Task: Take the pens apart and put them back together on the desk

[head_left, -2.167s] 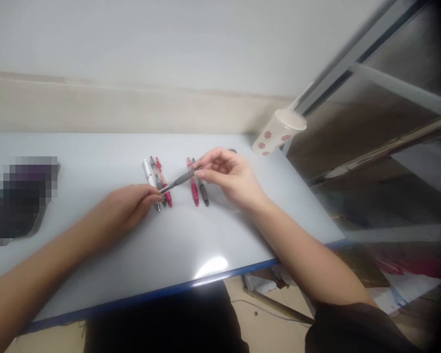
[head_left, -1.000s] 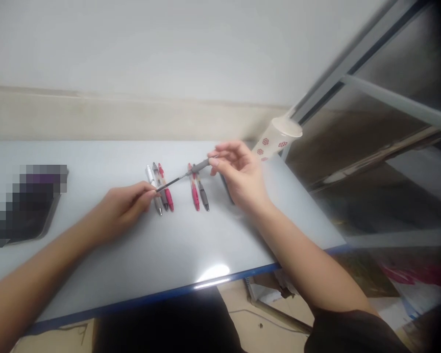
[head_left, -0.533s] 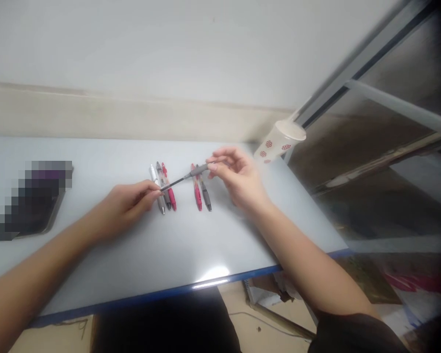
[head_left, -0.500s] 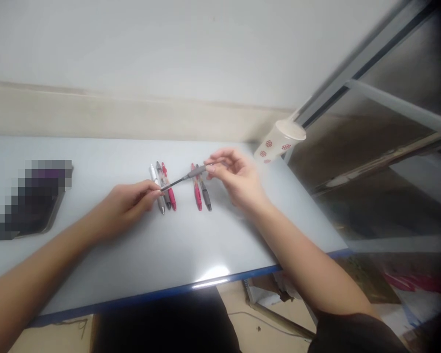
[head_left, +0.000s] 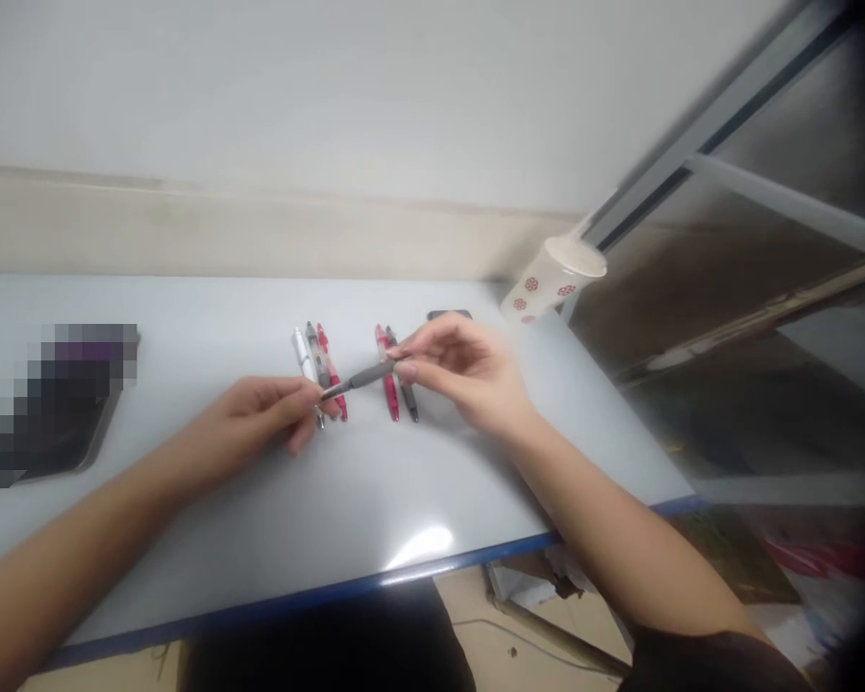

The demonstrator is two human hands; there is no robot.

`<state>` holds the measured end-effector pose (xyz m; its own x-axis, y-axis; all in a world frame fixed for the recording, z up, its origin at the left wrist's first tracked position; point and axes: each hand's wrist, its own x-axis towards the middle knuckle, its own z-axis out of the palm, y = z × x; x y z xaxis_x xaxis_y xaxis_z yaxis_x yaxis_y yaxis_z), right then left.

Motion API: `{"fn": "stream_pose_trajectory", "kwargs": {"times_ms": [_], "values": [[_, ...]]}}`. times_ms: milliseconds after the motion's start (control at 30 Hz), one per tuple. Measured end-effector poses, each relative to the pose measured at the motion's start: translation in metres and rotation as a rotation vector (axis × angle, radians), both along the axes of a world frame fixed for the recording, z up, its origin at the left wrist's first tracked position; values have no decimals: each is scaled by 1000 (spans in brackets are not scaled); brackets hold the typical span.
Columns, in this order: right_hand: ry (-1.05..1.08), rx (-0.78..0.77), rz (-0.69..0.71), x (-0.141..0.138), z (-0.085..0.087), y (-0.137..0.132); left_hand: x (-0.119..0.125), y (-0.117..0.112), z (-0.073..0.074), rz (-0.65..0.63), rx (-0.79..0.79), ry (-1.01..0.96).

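Pale tabletop (head_left: 187, 317) beneath a grey pen (head_left: 360, 380), slanted over a red-and-grey pair (head_left: 394, 380), pinched narrowly by the right hand (head_left: 468, 380), tip gripped by the left hand (head_left: 259, 423). Risk: a loose pinch letting it drop, scattering those and three pens (head_left: 317, 370) alongside.

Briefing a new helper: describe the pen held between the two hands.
On the pale table, three pens and two pens lie in separate groups. Across the gap between them runs a slim gray pen, its thin dark end at the left hand, its thicker grip pinched by the right hand. Only it is held.
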<state>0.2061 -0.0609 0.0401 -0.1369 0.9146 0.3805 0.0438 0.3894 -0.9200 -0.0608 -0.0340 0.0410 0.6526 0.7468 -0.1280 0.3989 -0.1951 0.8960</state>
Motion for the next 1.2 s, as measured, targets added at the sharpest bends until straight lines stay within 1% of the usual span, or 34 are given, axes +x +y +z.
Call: {"fn": "stream_pose_trajectory", "kwargs": {"times_ms": [67, 167, 233, 333, 400, 433, 500, 600, 667, 733, 833, 900, 967, 1067, 1133, 1200], "values": [[-103, 73, -29, 0, 5, -5, 0, -2, -1, -6, -45, -40], [-331, 223, -69, -1, 10, -13, -1, -6, -4, 10, 48, -29], [-452, 273, -60, -2, 11, -19, -2, -8, -6, 28, 120, -18], [-563, 246, -70, -4, 10, -24, -4, -7, -10, 52, 240, -31], [-620, 191, -37, -4, 9, -24, -6, -5, -12, 77, 311, -32], [-643, 177, -14, -4, 9, -23, -6, -4, -12, 91, 331, -26], [-687, 197, 17, -4, 8, -19, -8, -2, -12, 102, 342, -2], [-785, 235, 48, -3, 6, -15, -8, 0, -12, 55, 346, -2], [-812, 185, 47, -3, 6, -15, -7, 1, -12, 47, 349, -17], [-753, 142, 18, -3, 5, -15, -7, 0, -12, 65, 356, -20], [-685, 201, 28, -5, 1, -15, -7, 0, -11, 65, 389, -3], [-750, 238, 55, -6, -1, -14, -7, 0, -10, 50, 422, 17], [-816, 213, 47, -6, -2, -14, -8, 0, -10, 53, 442, 34], [-787, 181, 37, -6, -1, -14, -10, 1, -12, 72, 472, 51], [-811, 183, 63, -5, 0, -14, -10, 2, -13, 44, 519, 66], [-900, 169, 72, -5, 1, -14, -11, 2, -13, 1, 572, 78]]}}
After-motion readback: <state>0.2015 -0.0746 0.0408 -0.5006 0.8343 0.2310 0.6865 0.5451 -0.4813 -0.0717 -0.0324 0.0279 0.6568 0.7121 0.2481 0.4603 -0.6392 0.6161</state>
